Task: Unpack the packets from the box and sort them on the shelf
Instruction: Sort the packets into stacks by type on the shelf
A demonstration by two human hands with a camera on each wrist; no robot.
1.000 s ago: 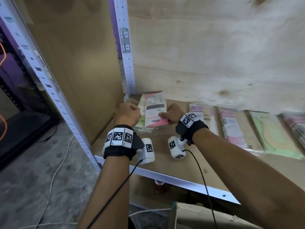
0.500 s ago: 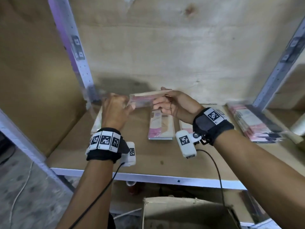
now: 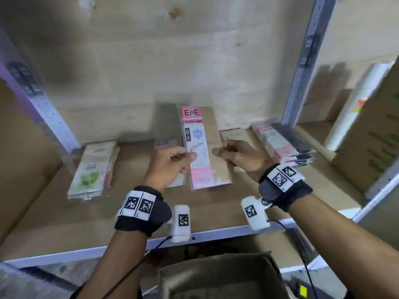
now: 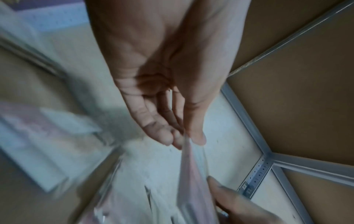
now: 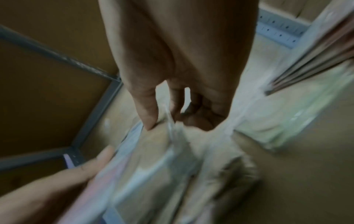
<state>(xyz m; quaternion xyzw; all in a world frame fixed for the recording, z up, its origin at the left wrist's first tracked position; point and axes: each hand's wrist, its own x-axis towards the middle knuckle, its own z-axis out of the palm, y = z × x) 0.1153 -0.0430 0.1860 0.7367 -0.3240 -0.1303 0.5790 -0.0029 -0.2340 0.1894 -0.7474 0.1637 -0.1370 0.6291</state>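
the long flat pink-and-white plastic-wrapped packet (image 3: 197, 147) printed "ene stocking" is being held upright above the wooden shelf board (image 3: 90, 223), printed face toward the person. a plain brown packet (image 3: 216, 145) is standing just behind it, offset to the right, touching it. the left hand (image 3: 170, 162) is pinching the left edge of the pink packet, thumb on the front and fingers behind; the left wrist view is showing the thumb (image 4: 197, 136) and fingertips (image 4: 164, 136) closing on the thin plastic edge. the right hand (image 3: 237, 156) is pinching the right side of the pair, fingers curled; in the right wrist view the thumb (image 5: 149, 118) is pressing on the brown face, though that view is blurred.

on the shelf, a short stack of brown packets with a green label (image 3: 91, 169) is lying flat to the left, well apart from the hands. another packet (image 3: 167, 143) is lying partly hidden behind the left hand. a taller stack of pink and dark packets (image 3: 280, 143) is lying at the right, near the perforated grey metal upright (image 3: 302, 72). a white roll (image 3: 356, 104) is leaning beyond that upright. below the shelf edge, the open brown cardboard box (image 3: 216, 275) is sitting between the forearms. both wrists are wearing black bands with printed markers.
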